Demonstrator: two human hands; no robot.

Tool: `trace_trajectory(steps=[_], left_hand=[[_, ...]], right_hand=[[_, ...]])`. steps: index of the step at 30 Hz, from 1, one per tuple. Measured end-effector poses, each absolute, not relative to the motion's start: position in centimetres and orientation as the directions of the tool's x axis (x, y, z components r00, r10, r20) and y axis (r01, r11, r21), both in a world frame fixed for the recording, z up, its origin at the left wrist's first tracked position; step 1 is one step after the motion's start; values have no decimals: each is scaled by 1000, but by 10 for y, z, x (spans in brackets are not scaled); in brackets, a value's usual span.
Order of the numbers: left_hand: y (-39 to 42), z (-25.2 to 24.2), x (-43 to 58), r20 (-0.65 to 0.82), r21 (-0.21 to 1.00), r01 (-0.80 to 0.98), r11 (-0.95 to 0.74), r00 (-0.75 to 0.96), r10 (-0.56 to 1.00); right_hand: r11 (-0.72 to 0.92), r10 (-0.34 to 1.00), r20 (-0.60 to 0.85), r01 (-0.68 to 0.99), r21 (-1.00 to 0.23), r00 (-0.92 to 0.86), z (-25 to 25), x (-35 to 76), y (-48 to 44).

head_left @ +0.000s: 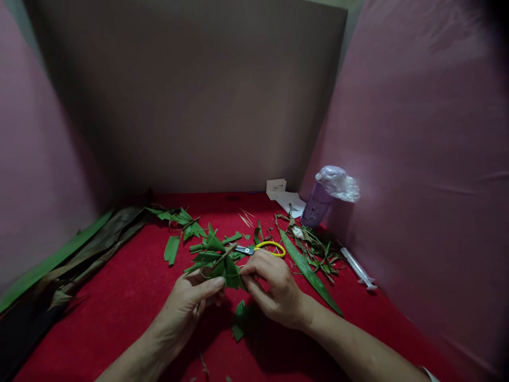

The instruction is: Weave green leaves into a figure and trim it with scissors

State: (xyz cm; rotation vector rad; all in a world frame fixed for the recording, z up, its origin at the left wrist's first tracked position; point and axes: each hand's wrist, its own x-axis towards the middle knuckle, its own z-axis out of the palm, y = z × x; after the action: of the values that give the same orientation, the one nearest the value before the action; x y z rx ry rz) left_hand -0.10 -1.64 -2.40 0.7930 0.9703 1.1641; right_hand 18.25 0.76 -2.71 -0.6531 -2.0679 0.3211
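Observation:
Between both hands, above the red cloth, is a leaf figure [231, 269] made of pointed green leaf pieces along a thin brown twig. My left hand [191, 297] is closed on its lower left side, thumb on top and the other fingers beneath. Thumb and fingertips of my right hand [274, 286] pinch the right edge of the figure. Just beyond the right hand lie yellow-handled scissors [270, 245], their blades partly behind the leaves. Below the hands a folded green leaf scrap [238, 321] rests on the cloth.
Cut leaves [183, 220] lie farther back. Several thin sticks [246, 217] are near the middle. At right are a twig heap [314, 249], a long leaf [310, 273], a syringe [358, 268], a purple container [317, 204] and white paper [290, 203]. Long dried leaves [107, 239] line the left.

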Motion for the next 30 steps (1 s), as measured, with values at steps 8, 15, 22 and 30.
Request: trace_trajectory(steps=[8, 15, 22, 30], left_hand=[[-17, -24, 0, -190, 913, -345, 217, 112, 975], [-17, -26, -3, -225, 892, -372, 256, 127, 966], [-19, -18, -7, -255, 847, -449, 285, 127, 959], [-15, -14, -11, -242, 743, -628, 231, 70, 968]], right_hand=[[823, 567, 693, 346, -451, -446, -27, 183, 8], [818, 571, 710, 360, -448, -413, -28, 183, 9], [782, 616, 709, 371, -500, -343, -33, 186, 14], [775, 630, 689, 350, -526, -358, -34, 189, 18]])
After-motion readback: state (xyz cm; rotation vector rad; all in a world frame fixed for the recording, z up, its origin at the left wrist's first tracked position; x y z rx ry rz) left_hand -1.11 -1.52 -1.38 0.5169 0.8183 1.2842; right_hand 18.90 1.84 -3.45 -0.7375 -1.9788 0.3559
